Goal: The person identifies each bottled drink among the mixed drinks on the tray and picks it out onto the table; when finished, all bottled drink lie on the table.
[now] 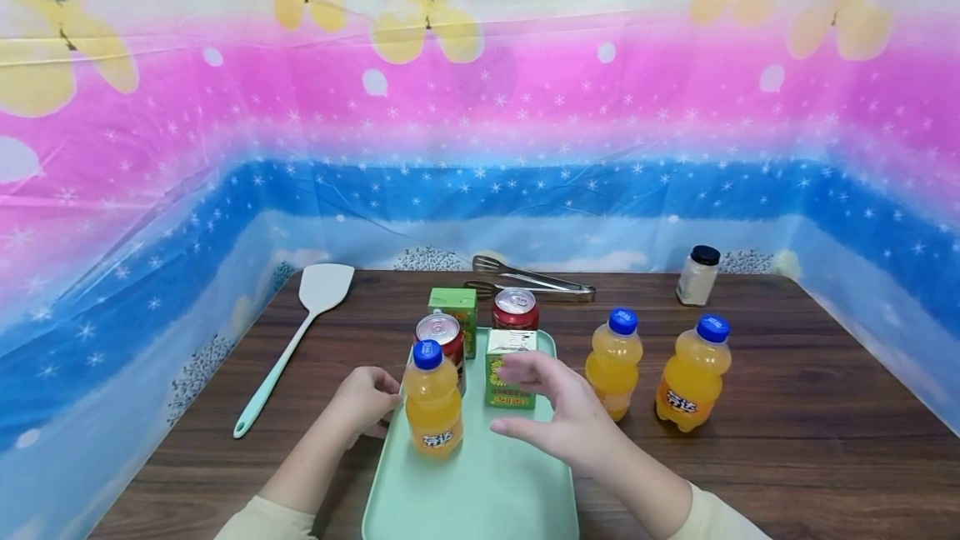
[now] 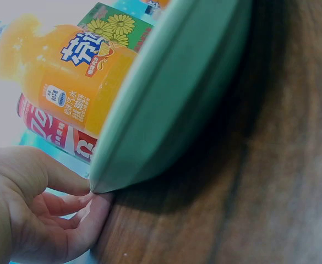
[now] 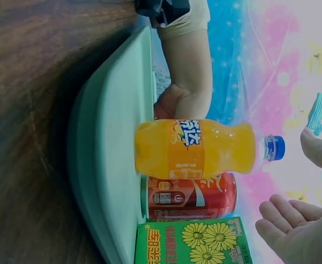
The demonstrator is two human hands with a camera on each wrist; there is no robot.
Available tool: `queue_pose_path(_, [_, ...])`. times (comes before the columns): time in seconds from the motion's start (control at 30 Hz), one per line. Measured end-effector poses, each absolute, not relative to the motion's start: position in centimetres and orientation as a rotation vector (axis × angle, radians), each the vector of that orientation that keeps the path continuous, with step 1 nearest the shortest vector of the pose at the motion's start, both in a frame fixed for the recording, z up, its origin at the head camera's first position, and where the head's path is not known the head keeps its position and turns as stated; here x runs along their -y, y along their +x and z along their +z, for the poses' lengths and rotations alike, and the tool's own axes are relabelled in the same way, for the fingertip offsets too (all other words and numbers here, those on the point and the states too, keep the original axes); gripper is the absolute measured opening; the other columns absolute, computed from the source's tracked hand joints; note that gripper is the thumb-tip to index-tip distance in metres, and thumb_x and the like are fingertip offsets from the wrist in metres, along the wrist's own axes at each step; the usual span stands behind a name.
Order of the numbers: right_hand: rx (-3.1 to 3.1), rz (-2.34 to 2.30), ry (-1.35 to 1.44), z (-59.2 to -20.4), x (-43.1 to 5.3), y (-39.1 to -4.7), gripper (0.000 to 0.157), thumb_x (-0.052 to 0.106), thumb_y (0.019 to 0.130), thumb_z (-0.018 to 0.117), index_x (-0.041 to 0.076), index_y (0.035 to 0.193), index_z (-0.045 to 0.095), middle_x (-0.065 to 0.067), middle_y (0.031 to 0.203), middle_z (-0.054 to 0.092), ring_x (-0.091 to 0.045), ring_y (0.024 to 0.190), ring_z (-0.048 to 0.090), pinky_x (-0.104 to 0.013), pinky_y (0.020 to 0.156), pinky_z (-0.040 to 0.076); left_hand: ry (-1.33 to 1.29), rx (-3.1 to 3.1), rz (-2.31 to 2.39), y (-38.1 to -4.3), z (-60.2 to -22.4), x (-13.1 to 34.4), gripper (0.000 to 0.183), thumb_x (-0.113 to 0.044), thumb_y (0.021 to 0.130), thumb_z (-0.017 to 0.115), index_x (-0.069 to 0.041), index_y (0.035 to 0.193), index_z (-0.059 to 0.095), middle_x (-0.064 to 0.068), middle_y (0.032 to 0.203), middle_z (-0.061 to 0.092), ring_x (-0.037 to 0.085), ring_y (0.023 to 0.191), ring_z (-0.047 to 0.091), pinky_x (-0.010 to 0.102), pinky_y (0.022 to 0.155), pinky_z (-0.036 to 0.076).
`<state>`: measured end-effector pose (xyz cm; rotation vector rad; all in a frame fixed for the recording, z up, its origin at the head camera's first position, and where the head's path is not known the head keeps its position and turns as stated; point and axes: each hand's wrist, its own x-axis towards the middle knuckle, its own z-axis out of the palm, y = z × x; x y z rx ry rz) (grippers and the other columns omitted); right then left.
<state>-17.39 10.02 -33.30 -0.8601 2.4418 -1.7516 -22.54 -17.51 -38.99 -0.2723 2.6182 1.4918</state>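
Note:
My left hand [image 1: 363, 402] pinches the rim of a light green tray [image 2: 149, 137] at its left side, thumb on top and fingers beneath. My right hand [image 1: 573, 415] hovers over the tray's right side with fingers spread and nothing in them. On the tray, an orange soda bottle [image 1: 433, 411] with a blue cap stands upright, close in front of a red soda can [image 3: 194, 197]. Beside my right fingertips is a green drink carton [image 1: 498, 390] with yellow flowers. Another green carton [image 1: 452, 300] and a second red can [image 1: 515, 312] stand toward the tray's far end.
Two more orange soda bottles [image 1: 612, 369] [image 1: 692, 377] stand on the wooden table right of the tray. Metal tongs [image 1: 536, 277] and a black-lidded jar [image 1: 698, 277] are at the back. A turner [image 1: 303, 327] lies at the left. A patterned cloth [image 1: 525, 182] surrounds the table.

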Motion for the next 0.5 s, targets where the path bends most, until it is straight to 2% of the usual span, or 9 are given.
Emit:
queue_pose_path(0.3, [-2.48, -1.718, -0.873, -33.51, -9.59, -17.73, 0.062, 0.027, 0.076, 0.078, 0.009, 0.128, 0.05, -0.004, 0.119, 0.06, -0.021, 0.112, 0.055, -0.035, 0.097, 0.044, -0.272, -2.628, 1.483, -22.61, -38.98, 17.52, 0.006, 0.0, 0.087, 0.059, 0.004, 0.092, 0.058, 0.014, 0.085, 0.056, 0.023, 0.069, 0.059, 0.037, 0.055, 0.057])
queue_pose_path(0.5, [-2.47, -1.717, -0.87, -33.54, -9.26, -17.88, 0.062, 0.028, 0.076, 0.078, 0.012, 0.129, 0.05, -0.002, 0.119, 0.06, -0.019, 0.113, 0.054, -0.039, 0.098, 0.043, -0.281, -2.617, 1.49, -22.62, -39.07, 17.58, 0.007, 0.0, 0.088, 0.059, 0.005, 0.092, 0.058, 0.015, 0.085, 0.056, 0.023, 0.069, 0.06, 0.037, 0.056, 0.057])
